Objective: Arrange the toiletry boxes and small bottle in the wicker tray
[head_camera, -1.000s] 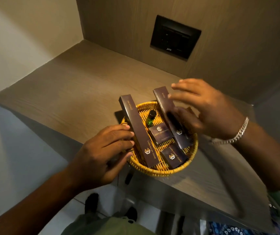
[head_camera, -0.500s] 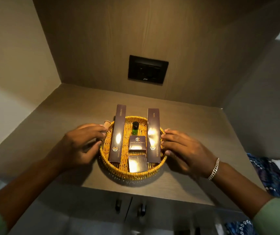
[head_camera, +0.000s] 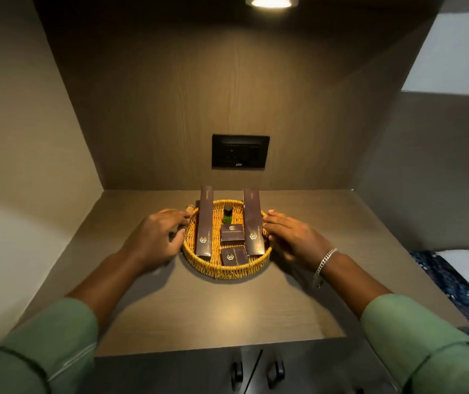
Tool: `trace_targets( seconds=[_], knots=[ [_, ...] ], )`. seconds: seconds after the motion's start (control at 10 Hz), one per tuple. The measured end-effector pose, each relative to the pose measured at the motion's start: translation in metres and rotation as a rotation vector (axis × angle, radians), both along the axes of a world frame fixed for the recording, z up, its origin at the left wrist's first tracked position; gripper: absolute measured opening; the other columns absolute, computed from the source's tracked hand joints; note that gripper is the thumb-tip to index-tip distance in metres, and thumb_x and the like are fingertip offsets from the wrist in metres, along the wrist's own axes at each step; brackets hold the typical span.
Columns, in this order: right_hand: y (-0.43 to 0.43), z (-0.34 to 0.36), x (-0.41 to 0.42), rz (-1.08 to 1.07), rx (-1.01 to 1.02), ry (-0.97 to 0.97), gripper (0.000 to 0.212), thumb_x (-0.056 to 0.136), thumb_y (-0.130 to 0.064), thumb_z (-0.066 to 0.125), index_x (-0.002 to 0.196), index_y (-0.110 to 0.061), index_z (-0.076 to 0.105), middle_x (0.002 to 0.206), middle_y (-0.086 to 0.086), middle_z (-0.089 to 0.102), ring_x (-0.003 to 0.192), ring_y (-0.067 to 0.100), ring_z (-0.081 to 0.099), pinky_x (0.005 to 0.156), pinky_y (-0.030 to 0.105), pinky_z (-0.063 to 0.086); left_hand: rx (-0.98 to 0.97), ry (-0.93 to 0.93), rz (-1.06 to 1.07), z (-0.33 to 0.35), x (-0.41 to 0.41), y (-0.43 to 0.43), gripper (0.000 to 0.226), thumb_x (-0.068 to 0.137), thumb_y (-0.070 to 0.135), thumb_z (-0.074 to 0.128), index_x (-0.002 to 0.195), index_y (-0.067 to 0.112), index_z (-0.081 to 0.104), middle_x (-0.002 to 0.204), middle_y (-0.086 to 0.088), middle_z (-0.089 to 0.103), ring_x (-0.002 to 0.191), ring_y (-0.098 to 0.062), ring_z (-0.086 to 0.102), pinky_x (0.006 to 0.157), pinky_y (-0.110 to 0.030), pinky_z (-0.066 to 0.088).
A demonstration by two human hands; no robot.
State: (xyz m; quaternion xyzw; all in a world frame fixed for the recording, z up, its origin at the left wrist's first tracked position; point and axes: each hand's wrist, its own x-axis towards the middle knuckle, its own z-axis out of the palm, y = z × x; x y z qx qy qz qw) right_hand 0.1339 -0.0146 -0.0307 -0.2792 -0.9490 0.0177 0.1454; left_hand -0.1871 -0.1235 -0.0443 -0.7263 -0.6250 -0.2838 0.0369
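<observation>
Compared with half a second earlier, both hands sit a little farther from the camera, and the view has tilted up to reveal a ceiling lamp [head_camera: 271,0]. Wicker tray [head_camera: 227,270] rests on the desk [head_camera: 227,314], between the left hand [head_camera: 153,240] and right hand [head_camera: 294,240]. Both hands are loosely spread, fingertips at the tray's rim, gripping nothing. Inside the tray: left long box [head_camera: 205,223] and right long box [head_camera: 252,221] lie parallel, their far ends overhanging the rim; the small bottle [head_camera: 228,214], green with a dark cap, stands between them; the upper small box [head_camera: 232,234] and lower small box [head_camera: 234,255] lie nearer the camera. A black socket panel [head_camera: 240,151] is set in the back wall. A small tan object [head_camera: 190,207] beyond the left fingers is partly hidden and unidentifiable. Box lettering is illegible. A bracelet [head_camera: 324,264] circles the right wrist.
</observation>
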Motion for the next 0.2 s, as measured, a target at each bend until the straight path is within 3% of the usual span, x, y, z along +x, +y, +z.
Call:
trace_targets(
  seconds=[0.1,0.2],
  knots=[
    [0.0,0.003,-0.003,-0.011,0.001,-0.03,0.05,0.089,-0.02,0.058,0.135,-0.006,0.047,0.145,0.017,0.045,0.139,0.031,0.035,0.111,0.045,0.035,-0.007,0.031,0.046,-0.002,0.008,0.002,0.03,0.085,0.026,0.058,0.116,0.022,0.059,0.122,-0.005,0.066,0.112,-0.02,0.059,0.093,-0.033,0.048],
    [-0.01,0.013,0.004,-0.05,0.024,-0.023,0.05,0.095,-0.03,0.045,0.14,-0.009,0.04,0.149,0.016,0.039,0.141,0.029,0.032,0.114,0.04,0.03,-0.045,0.053,0.069,0.008,0.021,-0.006,0.042,0.087,0.032,0.057,0.128,0.022,0.052,0.138,-0.004,0.057,0.13,-0.021,0.048,0.105,-0.035,0.039]
  ],
)
